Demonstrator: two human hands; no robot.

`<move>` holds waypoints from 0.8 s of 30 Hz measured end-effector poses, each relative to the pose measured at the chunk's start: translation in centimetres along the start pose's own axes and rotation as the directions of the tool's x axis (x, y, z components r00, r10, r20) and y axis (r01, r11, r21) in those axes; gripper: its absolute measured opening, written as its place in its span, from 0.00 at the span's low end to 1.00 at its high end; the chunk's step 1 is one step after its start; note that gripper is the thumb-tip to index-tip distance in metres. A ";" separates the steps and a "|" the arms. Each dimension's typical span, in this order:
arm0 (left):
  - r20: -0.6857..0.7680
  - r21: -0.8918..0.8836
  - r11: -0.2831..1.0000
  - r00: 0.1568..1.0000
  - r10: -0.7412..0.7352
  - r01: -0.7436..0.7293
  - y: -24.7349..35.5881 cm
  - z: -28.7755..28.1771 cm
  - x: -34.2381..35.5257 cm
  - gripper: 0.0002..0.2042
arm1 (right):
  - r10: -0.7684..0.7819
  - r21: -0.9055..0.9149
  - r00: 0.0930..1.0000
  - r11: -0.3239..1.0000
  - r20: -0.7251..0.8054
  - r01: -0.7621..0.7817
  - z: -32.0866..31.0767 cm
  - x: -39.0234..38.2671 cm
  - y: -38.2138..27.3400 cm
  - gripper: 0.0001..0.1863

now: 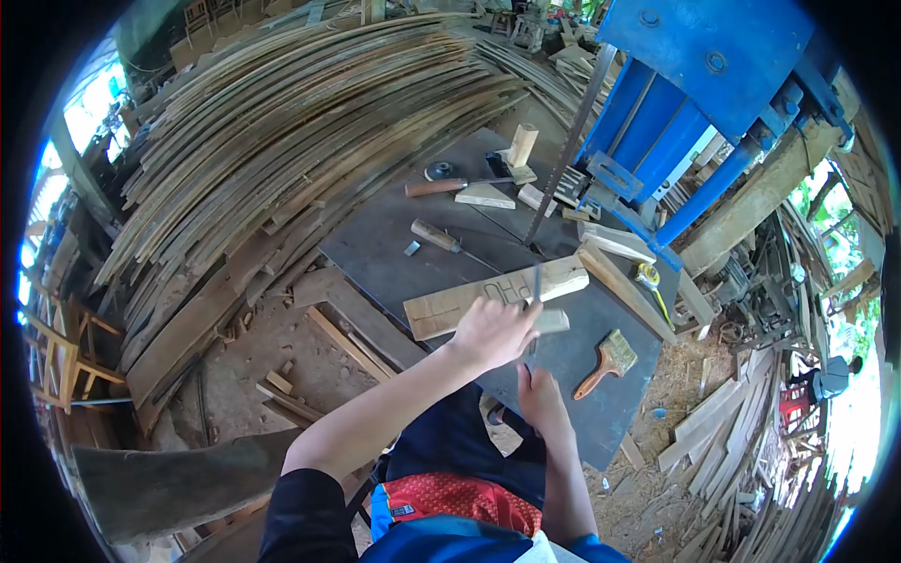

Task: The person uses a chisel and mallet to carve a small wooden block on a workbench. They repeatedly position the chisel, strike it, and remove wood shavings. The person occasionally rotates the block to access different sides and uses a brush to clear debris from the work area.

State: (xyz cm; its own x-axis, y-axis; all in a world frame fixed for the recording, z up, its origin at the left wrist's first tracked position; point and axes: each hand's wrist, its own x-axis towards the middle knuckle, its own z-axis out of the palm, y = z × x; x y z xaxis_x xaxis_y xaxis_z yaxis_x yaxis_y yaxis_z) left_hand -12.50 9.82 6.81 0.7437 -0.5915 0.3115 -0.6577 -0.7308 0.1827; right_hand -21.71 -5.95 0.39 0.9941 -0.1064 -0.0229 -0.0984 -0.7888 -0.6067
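My left hand [493,333] is closed, its fingers bunched over a small pale wooden block [554,322] that sticks out to the right of the fingertips. My right hand [542,402] grips the near end of a narrow metal tool, which looks like a file [538,281]. Its thin strip runs away from me past the left fingertips; the grip is mostly hidden. Beneath the left hand lies a thick wooden board [441,312] with dark letter-like marks, slanting across the dark metal table [375,239]. A wide paintbrush [608,362] with an orange-brown handle lies to the right.
A blue bandsaw [648,122] rises at the far right, its toothed blade [572,141] crossing down to the table. Around it are wood offcuts [485,195], wooden-handled tools [435,235] and a tape measure [648,275]. Long planks [310,122] are stacked left. A person [831,378] is far right.
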 end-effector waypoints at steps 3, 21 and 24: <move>0.024 -0.116 0.971 0.978 -0.205 0.207 -2.9 -1.2 1.2 0.23 | 0.007 -0.023 1.000 1.000 0.008 -0.007 0.0 -0.5 -0.5 0.24; -0.014 -0.105 0.983 0.988 -0.154 0.152 -4.3 -0.2 0.7 0.21 | 0.052 -0.029 0.994 0.998 0.097 -0.049 -4.0 -2.1 -0.1 0.25; -0.002 -0.028 0.992 0.993 -0.120 0.120 -2.5 -0.7 2.6 0.25 | 0.059 -0.061 0.991 0.997 0.123 -0.052 -5.7 -2.1 0.9 0.24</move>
State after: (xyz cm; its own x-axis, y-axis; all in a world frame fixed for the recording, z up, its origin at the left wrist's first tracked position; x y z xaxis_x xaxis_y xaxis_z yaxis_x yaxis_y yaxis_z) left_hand -9.03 10.38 7.83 0.8168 -0.4989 0.2897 -0.5671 -0.7865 0.2446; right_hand -24.17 -9.82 4.40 0.9848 -0.0776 -0.1557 -0.1521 -0.8180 -0.5548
